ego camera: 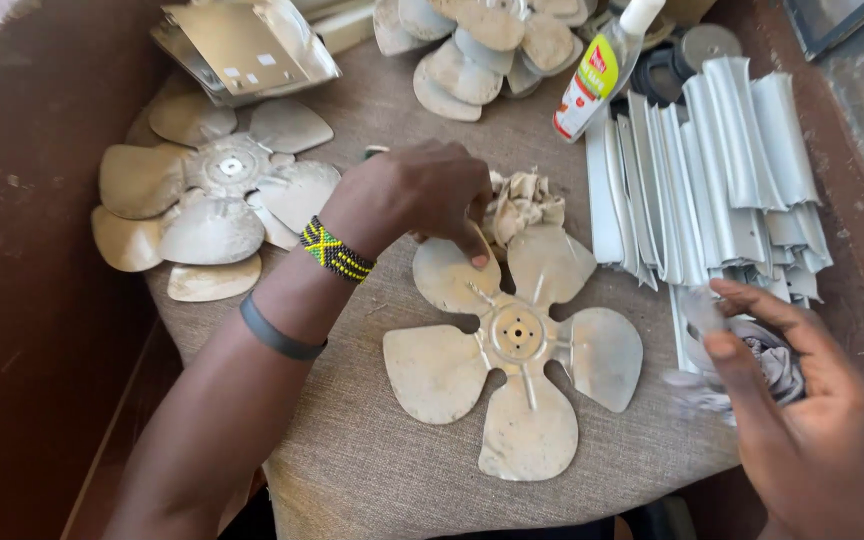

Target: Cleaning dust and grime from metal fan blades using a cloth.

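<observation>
A five-bladed metal fan blade (518, 350) lies flat on the cloth-covered table (372, 450). My left hand (417, 195) rests its thumb on the blade's upper-left petal, and its fingers are closed on a crumpled beige rag (524, 203) just above the blade. My right hand (802, 400) is at the lower right, holding a small clear piece of plastic wrap (700, 310) between thumb and fingers, above more crumpled wrapping at the table's edge.
A stack of similar fan blades (214, 195) lies at the left, another pile (482, 50) at the top. Folded silver metal strips (712, 180) sit at the right. A white squeeze bottle (602, 70) leans at the top; metal brackets (242, 45) sit top left.
</observation>
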